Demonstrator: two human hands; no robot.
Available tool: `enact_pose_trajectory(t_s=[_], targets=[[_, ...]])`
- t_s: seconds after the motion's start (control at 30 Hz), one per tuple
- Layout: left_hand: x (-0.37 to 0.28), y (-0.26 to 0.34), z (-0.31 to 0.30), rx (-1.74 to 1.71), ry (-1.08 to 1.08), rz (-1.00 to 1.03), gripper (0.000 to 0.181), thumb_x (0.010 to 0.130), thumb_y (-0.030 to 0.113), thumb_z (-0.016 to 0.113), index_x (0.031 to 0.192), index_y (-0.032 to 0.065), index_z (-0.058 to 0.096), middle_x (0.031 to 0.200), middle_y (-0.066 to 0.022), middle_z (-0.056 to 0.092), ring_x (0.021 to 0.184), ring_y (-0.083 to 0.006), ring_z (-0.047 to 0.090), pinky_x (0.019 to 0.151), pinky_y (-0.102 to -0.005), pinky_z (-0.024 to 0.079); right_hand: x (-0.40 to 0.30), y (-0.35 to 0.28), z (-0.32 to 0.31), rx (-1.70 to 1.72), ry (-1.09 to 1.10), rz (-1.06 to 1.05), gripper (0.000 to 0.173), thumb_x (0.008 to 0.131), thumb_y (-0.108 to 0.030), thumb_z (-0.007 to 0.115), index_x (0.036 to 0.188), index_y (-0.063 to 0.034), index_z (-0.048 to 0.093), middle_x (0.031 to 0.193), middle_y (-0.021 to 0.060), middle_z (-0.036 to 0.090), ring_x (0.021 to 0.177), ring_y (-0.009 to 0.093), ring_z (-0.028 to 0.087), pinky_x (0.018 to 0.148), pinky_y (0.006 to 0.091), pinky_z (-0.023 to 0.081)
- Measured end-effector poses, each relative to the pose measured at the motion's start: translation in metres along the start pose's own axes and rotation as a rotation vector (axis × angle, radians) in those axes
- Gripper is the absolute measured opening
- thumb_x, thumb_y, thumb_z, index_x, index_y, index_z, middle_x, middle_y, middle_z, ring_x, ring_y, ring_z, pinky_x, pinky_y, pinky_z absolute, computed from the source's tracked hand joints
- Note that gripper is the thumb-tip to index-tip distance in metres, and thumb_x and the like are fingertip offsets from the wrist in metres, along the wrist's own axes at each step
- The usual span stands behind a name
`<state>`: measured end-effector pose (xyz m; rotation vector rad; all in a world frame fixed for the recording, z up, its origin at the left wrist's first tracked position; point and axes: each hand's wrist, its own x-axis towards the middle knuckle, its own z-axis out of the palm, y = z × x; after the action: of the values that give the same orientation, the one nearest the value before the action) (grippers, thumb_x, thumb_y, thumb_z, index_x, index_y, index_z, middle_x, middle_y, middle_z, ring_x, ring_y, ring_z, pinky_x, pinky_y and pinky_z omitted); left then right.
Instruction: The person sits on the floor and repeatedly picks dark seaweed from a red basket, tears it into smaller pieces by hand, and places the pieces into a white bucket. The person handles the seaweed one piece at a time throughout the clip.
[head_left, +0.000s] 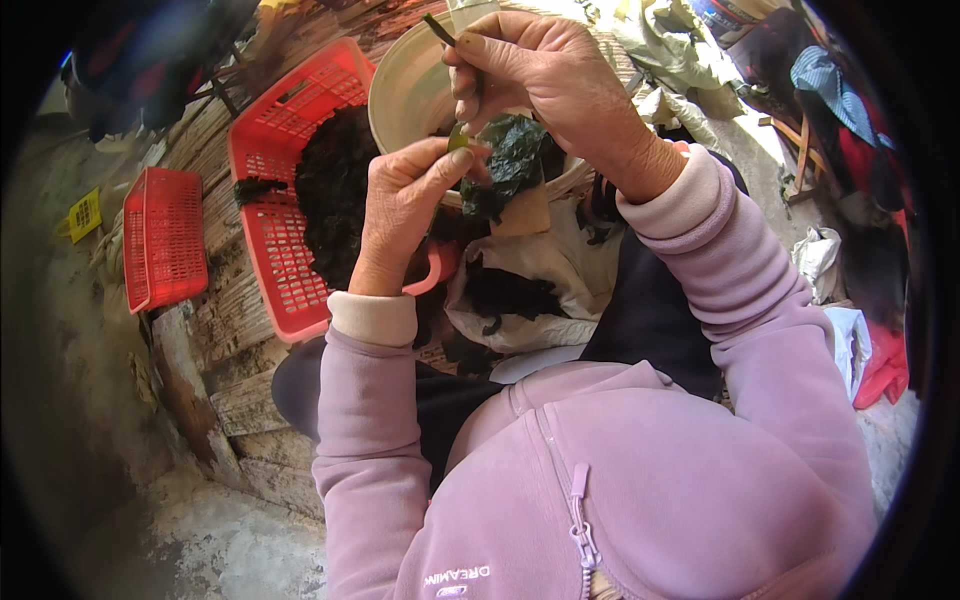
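Note:
My right hand (536, 79) is raised over the rim of a pale round tub (405, 94). Between its thumb and fingers it pinches a narrow dark green strip (439, 30), probably seaweed. Lower and to the left, my left hand (412, 184) grips a small yellow-green piece of leafy seaweed (457, 138) between thumb and forefinger. Whether the two pieces are joined is hidden by my fingers. Just below my right hand, a wet, dark green seaweed sheet (502, 165) drapes over the tub's near edge and partly covers a tan flat piece (527, 214).
A red plastic basket (274, 277) holds a heap of dark seaweed (337, 195). Beyond it stands a smaller red basket (165, 240). Dark scraps (510, 289) lie on a whitish sack (577, 262) before my lap. Weathered wooden boards (244, 390) lie underneath. White sacking (675, 52) is heaped at upper right.

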<state>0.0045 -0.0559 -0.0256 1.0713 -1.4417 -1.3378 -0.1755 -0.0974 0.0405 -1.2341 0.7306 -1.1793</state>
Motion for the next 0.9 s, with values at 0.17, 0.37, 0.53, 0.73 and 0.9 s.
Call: enact_pose_trajectory(t_s=[0.17, 0.37, 0.53, 0.73, 0.9], targets=[[-0.039, -0.014, -0.037, 0.197, 0.030, -0.100, 0.013, 0.088, 0.009, 0.058, 0.085, -0.0022, 0.065, 0.071, -0.0018, 0.061, 0.068, -0.0068, 0.054, 0.065, -0.0201, 0.042, -0.021, -0.030, 0.016, 0.045, 0.043, 0.012, 0.019, 0.093, -0.018, 0.053, 0.094, -0.0006, 0.062, 0.073, 0.0035, 0.062, 0.060, 0.008, 0.059, 0.055, 0.0207, 0.048], [-0.067, -0.020, -0.065, 0.331, 0.285, -0.306, 0.014, 0.087, 0.012, 0.060, 0.082, 0.0006, 0.067, 0.056, -0.0001, 0.055, 0.050, -0.0052, 0.048, 0.046, -0.0201, 0.037, -0.034, -0.024, 0.019, 0.100, -0.066, -0.171, 0.020, 0.092, -0.019, 0.055, 0.097, -0.0007, 0.062, 0.075, 0.0043, 0.064, 0.063, 0.009, 0.061, 0.057, 0.0209, 0.048], [-0.086, 0.065, -0.084, 0.099, 0.380, 0.042, 0.016, 0.088, 0.012, 0.060, 0.088, -0.0021, 0.067, 0.055, -0.0008, 0.051, 0.045, -0.0066, 0.044, 0.041, -0.0204, 0.034, -0.052, -0.022, 0.010, -0.003, -0.462, 0.184, 0.021, 0.088, -0.016, 0.057, 0.088, 0.0034, 0.065, 0.067, 0.0047, 0.061, 0.052, 0.010, 0.058, 0.045, 0.0220, 0.046], [-0.127, 0.040, -0.054, 0.841, -0.398, -0.035, 0.019, 0.070, 0.002, 0.062, 0.088, 0.0023, 0.070, 0.078, -0.0119, 0.066, 0.061, -0.0218, 0.061, 0.062, -0.0295, 0.050, -0.075, 0.003, 0.001, -0.495, -0.859, 0.239, 0.015, 0.081, -0.009, 0.063, 0.081, 0.0053, 0.066, 0.079, 0.0088, 0.066, 0.073, 0.014, 0.061, 0.065, 0.0251, 0.048], [-0.165, -0.022, -0.003, 1.184, -0.773, -0.339, 0.045, 0.065, 0.017, 0.071, 0.109, 0.0063, 0.065, 0.096, -0.0178, 0.063, 0.090, -0.0309, 0.061, 0.083, -0.0373, 0.048, -0.039, 0.040, -0.041, -1.051, 0.105, -0.078, 0.031, 0.075, -0.028, 0.066, 0.086, 0.0006, 0.067, 0.081, 0.0178, 0.065, 0.076, 0.029, 0.063, 0.071, 0.0367, 0.048]])
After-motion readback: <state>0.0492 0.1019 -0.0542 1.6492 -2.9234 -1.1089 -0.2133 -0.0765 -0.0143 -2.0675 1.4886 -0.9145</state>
